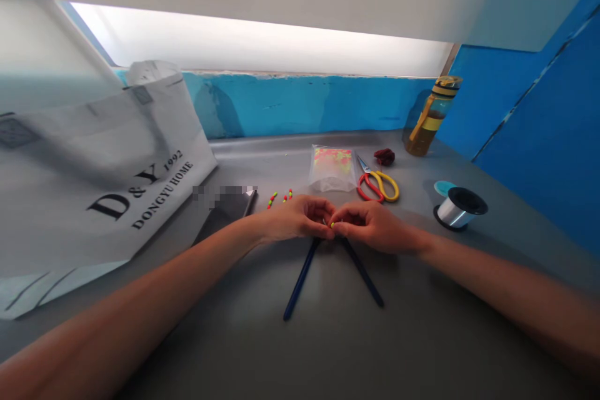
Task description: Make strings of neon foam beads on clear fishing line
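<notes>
Both my hands meet above the middle of the grey table, fingertips nearly touching. A small yellow-green bead (332, 225) shows between them, at the thumb tip of my right hand (370, 225), which is closed in a pinch. My left hand (304, 215) is also pinched, on what looks like a thin pale line by the bead; its fingers hide most of it. Right under the hands lie pliers with dark blue handles (302, 278) spread toward me, their jaws hidden. Short rows of red and yellow-green beads (272, 200) lie beyond my left hand.
Scissors (377, 184) with red and yellow handles lie beside a clear bag of beads (334, 169). A spool of clear line (459, 208) stands at right, a bottle (431, 117) behind it. A dark flat device (225, 215) and a large white bag (107, 181) occupy the left.
</notes>
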`<state>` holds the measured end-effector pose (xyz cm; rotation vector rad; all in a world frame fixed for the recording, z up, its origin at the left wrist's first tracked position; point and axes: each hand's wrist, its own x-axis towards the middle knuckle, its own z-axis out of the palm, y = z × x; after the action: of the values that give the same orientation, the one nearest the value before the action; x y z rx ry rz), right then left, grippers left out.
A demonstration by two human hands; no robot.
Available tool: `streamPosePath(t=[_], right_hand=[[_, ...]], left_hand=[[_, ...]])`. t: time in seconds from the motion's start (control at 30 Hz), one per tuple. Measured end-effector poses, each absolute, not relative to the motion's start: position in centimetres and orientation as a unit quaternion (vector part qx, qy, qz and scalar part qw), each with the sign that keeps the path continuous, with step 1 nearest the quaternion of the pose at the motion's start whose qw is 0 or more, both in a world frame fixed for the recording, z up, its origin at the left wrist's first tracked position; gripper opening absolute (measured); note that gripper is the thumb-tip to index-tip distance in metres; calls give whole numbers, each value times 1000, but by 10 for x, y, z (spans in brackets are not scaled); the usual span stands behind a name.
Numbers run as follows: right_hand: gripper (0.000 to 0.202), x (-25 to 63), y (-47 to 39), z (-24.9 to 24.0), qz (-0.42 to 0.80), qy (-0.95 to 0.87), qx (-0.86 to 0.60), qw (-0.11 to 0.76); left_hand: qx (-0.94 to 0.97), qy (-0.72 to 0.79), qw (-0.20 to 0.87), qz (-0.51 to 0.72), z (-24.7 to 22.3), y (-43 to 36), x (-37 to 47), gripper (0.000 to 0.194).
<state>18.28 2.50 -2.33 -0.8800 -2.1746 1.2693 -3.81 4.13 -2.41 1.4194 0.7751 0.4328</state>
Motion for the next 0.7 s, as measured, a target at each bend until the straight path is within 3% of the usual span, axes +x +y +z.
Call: streamPosePath(t=[0.7], right_hand=[[17,183,28,-26,376,-814,-377,232]], left_hand=[[683,345,600,234,-35,43,-34,23]])
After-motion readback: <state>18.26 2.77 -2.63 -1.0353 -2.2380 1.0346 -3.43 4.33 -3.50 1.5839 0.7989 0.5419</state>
